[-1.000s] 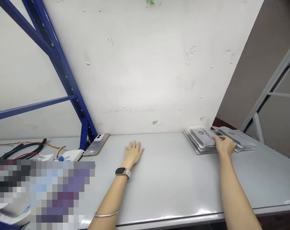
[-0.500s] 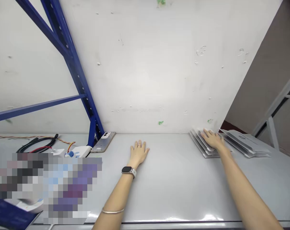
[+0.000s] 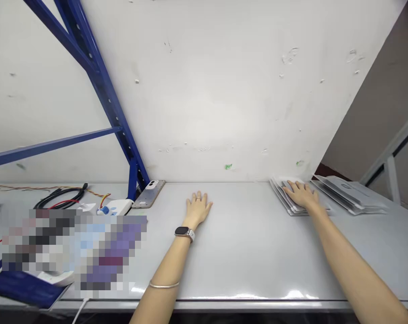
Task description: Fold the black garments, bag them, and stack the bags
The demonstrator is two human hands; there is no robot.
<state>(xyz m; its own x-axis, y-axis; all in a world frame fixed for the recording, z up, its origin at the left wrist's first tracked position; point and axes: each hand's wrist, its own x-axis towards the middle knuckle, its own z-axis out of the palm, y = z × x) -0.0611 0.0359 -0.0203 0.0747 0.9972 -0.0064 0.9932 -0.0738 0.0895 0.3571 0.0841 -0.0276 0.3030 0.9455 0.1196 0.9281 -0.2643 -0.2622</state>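
My left hand (image 3: 197, 209) lies flat on the grey tabletop (image 3: 251, 252), fingers spread, with nothing in it. A ring, a wristband (image 3: 185, 232) and a bangle are on that arm. Toward the back right, my right hand (image 3: 302, 195) rests with spread fingers on top of a small stack of thin, pale zip pouches (image 3: 282, 199), partly covering it. Just right of that hand lies a second stack of similar pouches (image 3: 354, 194), with a dark mark on the top one. What the pouches contain cannot be made out.
A phone (image 3: 149, 194) lies back left, beside a blue metal frame post (image 3: 105, 94). Left of it are a white power strip (image 3: 120, 207), a coiled black cable (image 3: 60, 198) and a pixelated patch. A white wall (image 3: 207, 99) rises behind the table.
The whole view has shifted slightly, so the table appears a little higher. Both hands stay where they were, the left on the tabletop and the right on the pouch stack.
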